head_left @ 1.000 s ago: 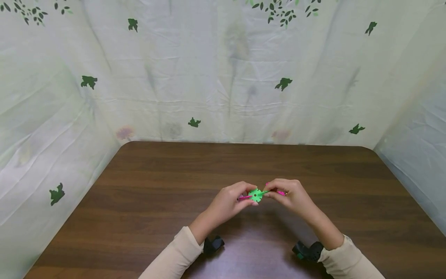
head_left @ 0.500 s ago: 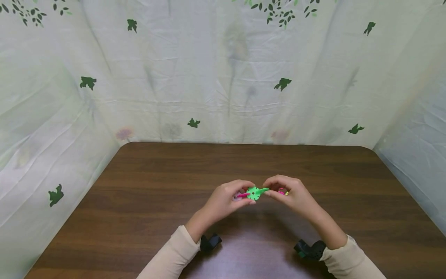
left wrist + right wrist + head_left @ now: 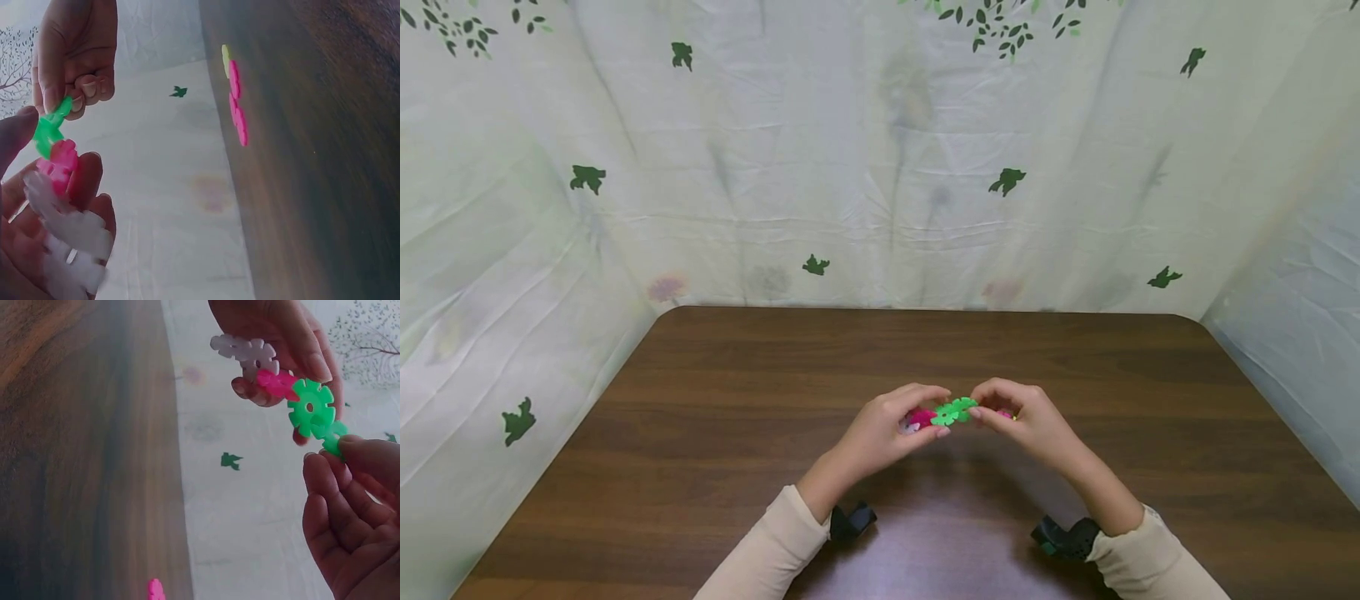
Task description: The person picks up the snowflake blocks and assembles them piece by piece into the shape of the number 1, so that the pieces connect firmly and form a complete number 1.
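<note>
Both hands hold one chain of notched, flower-shaped plastic linking discs, raised over the table. In the right wrist view the chain runs from white discs (image 3: 265,352) through a pink disc (image 3: 270,381) to a green disc (image 3: 302,411) and another green disc (image 3: 338,429) at the end. My left hand (image 3: 880,427) grips the chain around the first green disc, thumb on one side and fingers on the other; the white part lies toward its palm. With thumb and forefinger, my right hand (image 3: 1030,417) pinches the end green disc, its other fingers curled beneath.
A row of pink discs (image 3: 235,81) with a yellow disc (image 3: 226,60) lies on the brown table (image 3: 775,358), mostly hidden behind the right hand in the head view. A pale curtain (image 3: 850,167) with leaf and bird prints hangs behind the table.
The chain has rolled: the end green disc and the pink disc, edge-on before, now show their faces. The left hand has drifted slightly left.
</note>
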`<state>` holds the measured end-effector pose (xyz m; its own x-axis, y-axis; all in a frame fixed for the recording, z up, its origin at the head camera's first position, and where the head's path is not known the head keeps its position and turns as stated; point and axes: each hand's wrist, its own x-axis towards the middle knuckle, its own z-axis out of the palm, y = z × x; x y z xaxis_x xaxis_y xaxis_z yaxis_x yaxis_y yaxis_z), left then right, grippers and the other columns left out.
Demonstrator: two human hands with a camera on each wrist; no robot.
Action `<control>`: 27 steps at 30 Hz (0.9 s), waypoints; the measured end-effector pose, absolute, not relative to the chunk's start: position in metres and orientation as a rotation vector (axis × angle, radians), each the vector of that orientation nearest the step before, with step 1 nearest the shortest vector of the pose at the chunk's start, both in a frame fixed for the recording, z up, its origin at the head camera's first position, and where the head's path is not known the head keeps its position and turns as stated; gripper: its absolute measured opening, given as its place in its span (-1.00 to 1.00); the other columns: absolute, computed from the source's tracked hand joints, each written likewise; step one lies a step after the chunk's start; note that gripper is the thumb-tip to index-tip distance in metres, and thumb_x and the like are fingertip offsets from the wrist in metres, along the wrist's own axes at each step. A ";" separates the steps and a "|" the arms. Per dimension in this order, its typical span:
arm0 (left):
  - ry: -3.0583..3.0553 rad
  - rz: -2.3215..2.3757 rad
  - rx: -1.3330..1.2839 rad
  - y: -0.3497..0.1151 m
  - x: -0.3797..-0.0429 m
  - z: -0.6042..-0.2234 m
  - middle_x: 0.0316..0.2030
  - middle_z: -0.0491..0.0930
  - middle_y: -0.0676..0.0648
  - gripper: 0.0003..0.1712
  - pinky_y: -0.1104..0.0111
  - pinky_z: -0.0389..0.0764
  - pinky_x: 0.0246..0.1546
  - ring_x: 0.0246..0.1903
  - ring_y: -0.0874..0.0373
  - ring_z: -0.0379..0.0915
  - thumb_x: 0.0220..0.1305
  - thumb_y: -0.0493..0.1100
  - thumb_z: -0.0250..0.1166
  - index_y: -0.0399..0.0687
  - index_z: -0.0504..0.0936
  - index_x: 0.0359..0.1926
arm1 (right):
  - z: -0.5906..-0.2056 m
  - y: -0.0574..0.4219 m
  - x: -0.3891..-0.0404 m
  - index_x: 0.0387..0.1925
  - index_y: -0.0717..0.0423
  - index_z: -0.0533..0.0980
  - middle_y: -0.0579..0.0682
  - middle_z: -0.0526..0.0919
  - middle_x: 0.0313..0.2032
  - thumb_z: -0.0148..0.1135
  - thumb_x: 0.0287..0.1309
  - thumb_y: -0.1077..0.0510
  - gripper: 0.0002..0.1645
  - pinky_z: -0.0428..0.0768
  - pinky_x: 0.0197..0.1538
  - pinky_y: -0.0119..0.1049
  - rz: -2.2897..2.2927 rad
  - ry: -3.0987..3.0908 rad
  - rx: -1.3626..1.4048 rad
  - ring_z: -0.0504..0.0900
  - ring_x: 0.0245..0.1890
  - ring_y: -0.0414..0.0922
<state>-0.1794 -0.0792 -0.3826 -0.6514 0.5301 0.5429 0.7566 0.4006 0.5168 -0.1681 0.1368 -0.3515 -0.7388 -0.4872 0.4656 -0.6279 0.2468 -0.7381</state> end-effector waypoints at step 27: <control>-2.206 -0.943 -1.043 -0.069 -0.175 -0.391 -0.32 0.55 0.09 -0.63 0.66 0.40 -0.49 -0.49 0.39 0.40 -0.05 -0.11 0.42 -0.06 0.56 -0.18 | -0.383 0.132 -0.179 -0.26 0.39 0.46 0.28 0.55 -0.48 0.18 0.09 0.30 -0.80 0.55 -0.32 -0.04 2.128 -2.344 0.933 0.58 -0.49 0.08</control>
<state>-0.1749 -0.0694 -0.3909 -0.5686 0.4464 0.6909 0.8080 0.4608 0.3672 -0.1788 0.1324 -0.3834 -0.8286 -0.5013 0.2494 -0.2965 0.0151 -0.9549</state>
